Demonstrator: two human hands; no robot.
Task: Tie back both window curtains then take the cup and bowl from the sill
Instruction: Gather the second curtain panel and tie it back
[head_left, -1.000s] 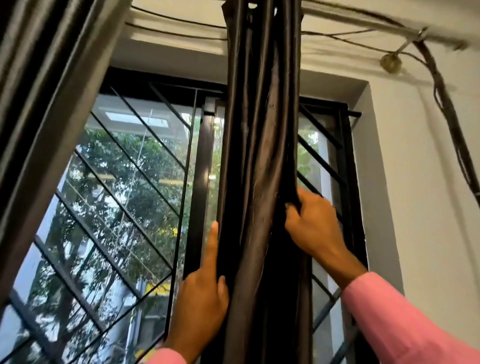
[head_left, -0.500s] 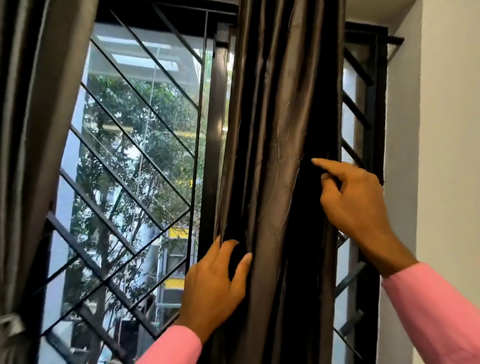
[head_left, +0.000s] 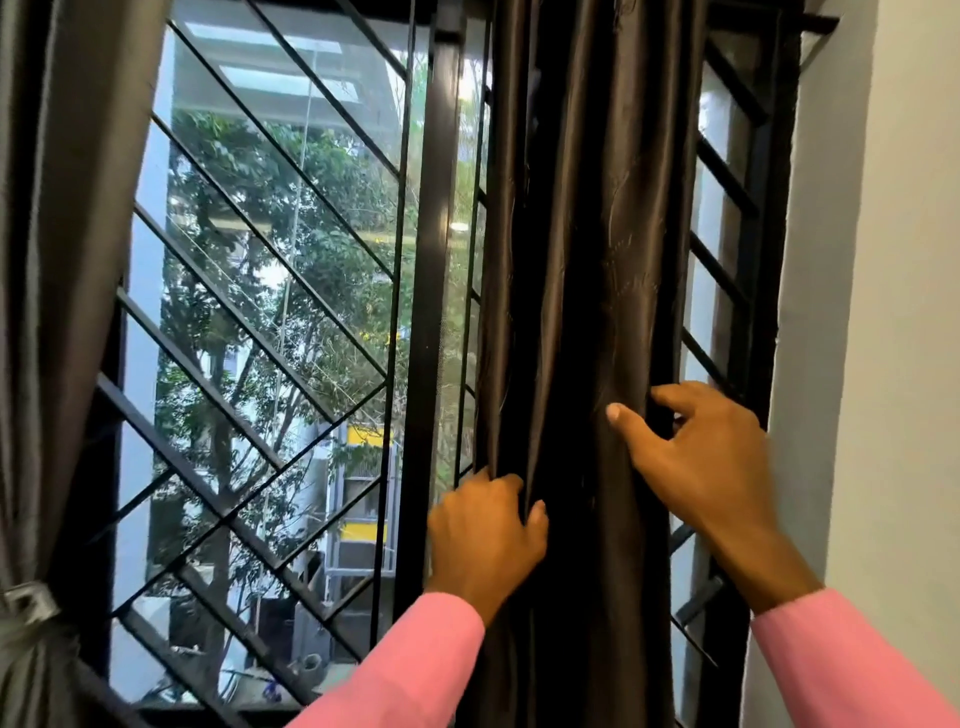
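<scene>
Head view: the left hand (head_left: 485, 535) clutches a fold of the right curtain (head_left: 587, 260), the right hand (head_left: 701, 467) beside it hooking thumb and fingers round the other edge, apparently bunching it for tying. Well left of both hands, the left curtain (head_left: 52, 312) hangs cinched by a tieback (head_left: 28, 603). Cup and bowl: unseen.

The person wore plain pink long sleeves, the left sleeve (head_left: 415, 670) and the right sleeve (head_left: 852, 675) each ending smoothly at the wrist

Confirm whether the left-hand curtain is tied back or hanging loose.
Tied back: a grey tieback cinches the left-hand curtain into a bundle low down.
</scene>
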